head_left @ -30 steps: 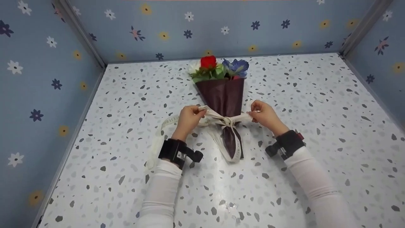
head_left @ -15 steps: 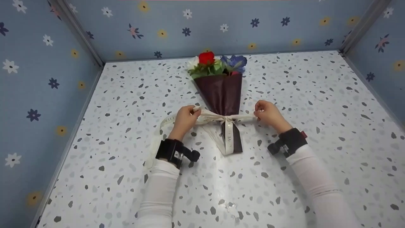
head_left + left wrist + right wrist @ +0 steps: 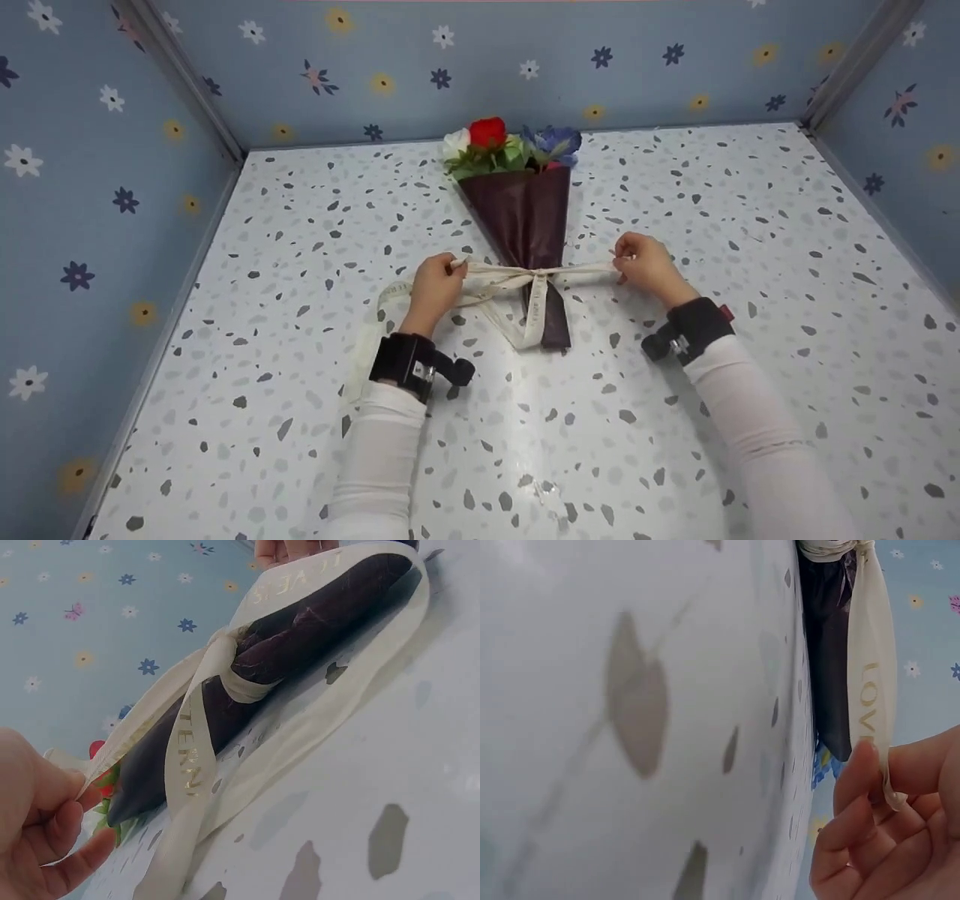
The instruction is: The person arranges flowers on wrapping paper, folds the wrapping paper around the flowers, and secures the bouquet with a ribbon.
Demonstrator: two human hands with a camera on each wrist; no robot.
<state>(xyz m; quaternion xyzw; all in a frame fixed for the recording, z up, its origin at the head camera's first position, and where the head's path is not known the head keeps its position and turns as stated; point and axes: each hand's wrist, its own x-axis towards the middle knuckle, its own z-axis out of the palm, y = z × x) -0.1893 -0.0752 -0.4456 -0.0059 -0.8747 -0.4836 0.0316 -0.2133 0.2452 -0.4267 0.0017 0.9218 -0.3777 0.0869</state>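
Observation:
A bouquet in dark maroon wrapping paper [image 3: 517,214] lies on the table, its red, white and blue flowers [image 3: 487,133] toward the back wall. Around its narrow part runs a cream ribbon [image 3: 536,304] with gold lettering, knotted on top. My left hand [image 3: 436,289] pinches one part of the ribbon between thumb and fingers, left of the knot. On the other side my right hand [image 3: 649,266] pinches another part, and the ribbon stretches nearly straight between the hands. A further length of ribbon [image 3: 191,765] hangs below the knot in the left wrist view.
The speckled white table [image 3: 300,225] meets blue flower-patterned walls [image 3: 495,45] at the back and both sides. A loose tail of ribbon [image 3: 365,364] trails beside the left forearm. Each wrist wears a black camera strap [image 3: 405,364].
My hands have moved apart, the right one outward to the right, drawing the ribbon straighter. The bouquet has shifted slightly toward the back, and the hanging loop is shorter.

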